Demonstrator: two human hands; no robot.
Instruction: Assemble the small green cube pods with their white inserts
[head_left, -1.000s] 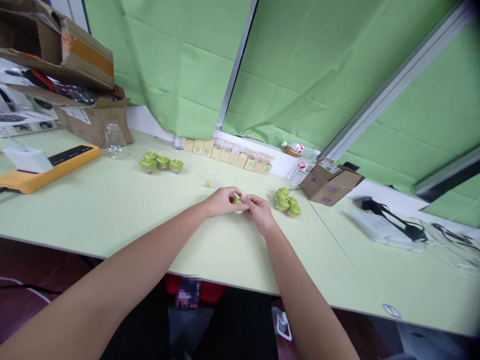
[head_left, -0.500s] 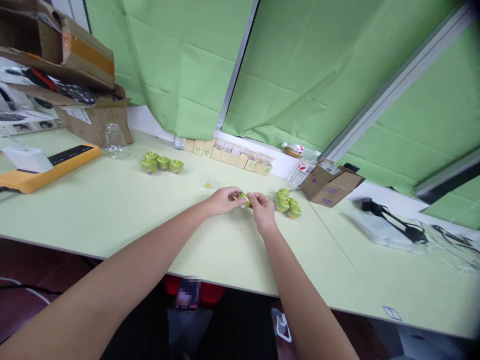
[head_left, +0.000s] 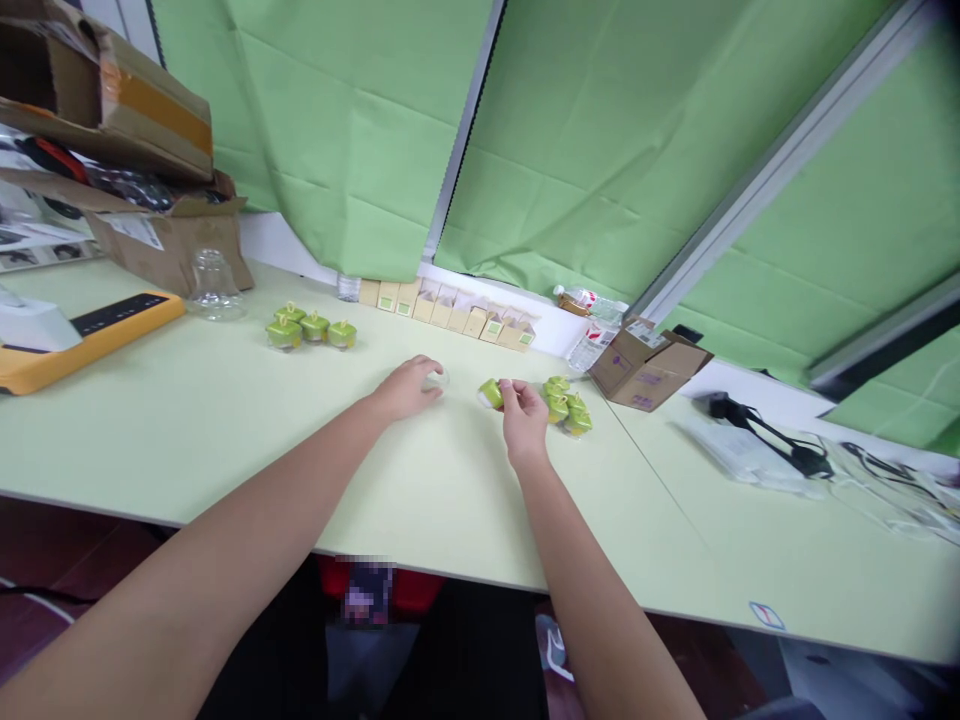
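Note:
My left hand [head_left: 409, 388] curls its fingers around a small clear plastic cup [head_left: 438, 380] low over the table, partly hidden by the fingers. In my right hand [head_left: 525, 412], thumb and fingers pinch a small green lid [head_left: 491, 393] with a pale underside, tilted above the tabletop. Just right of that hand stands a cluster of several small clear cups with green lids [head_left: 575, 415]. Another group of green-lidded cups [head_left: 285, 332] sits farther left on the table.
Small tan cartons [head_left: 450, 305] line the wall. A clear bottle [head_left: 589, 345] and an open cardboard box [head_left: 649, 368] stand right of them. Leftward are a yellow-and-black power strip [head_left: 112, 335], a clear glass vessel [head_left: 214, 285] and stacked boxes. Black cables [head_left: 772, 435] lie at right.
My hands have separated. My left hand has let go of the green lid and moved left to the clear cup, while my right hand keeps the lid.

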